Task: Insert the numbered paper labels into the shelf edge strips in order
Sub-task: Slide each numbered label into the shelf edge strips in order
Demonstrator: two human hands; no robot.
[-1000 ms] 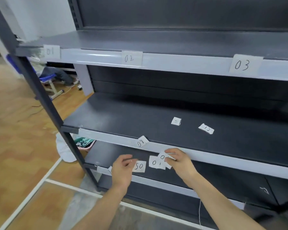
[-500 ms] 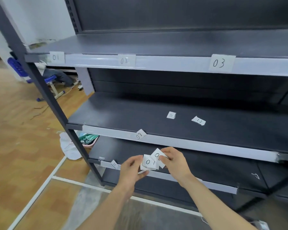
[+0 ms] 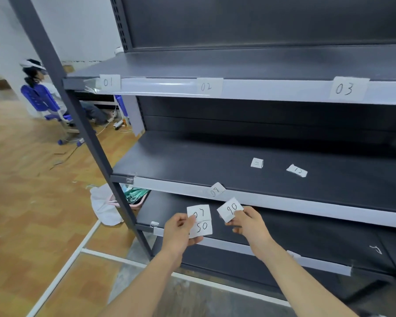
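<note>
At the front of a dark metal rack, seen from the head camera, the top edge strip [image 3: 272,91] already carries three labels in order: 01 [image 3: 109,82], 02 [image 3: 208,86] and 03 [image 3: 348,89]. They sit square and flat behind the strip's clear, glossy plastic.

The middle strip [image 3: 306,202] has only one slip [image 3: 217,189], caught at its upper lip and tilted. Its number may be 08 or 09; the writing is too small and skewed to be sure.

The bottom strip [image 3: 238,247] shows no seated label. So, as I judge it, one row of three is finished and 04 onward is left.

The left hand [image 3: 178,234] pinches two slips between thumb and fingers: 07 [image 3: 198,212] above an upside-down 05 [image 3: 202,227]. The right hand [image 3: 249,225] pinches a single slip [image 3: 230,209] by its corner; it reads 06 turned over. Both hands are in front of the lower shelf, apart from either strip.

Two more slips, 10 [image 3: 257,162] and 12 [image 3: 297,170], lie loose on the matte middle shelf board [image 3: 192,163], well apart from the hands.

The slips are thin white paper, roughly cut rectangles with handwritten black digits; several curl at the edges, so they will likely bend when pushed into a channel.
</note>
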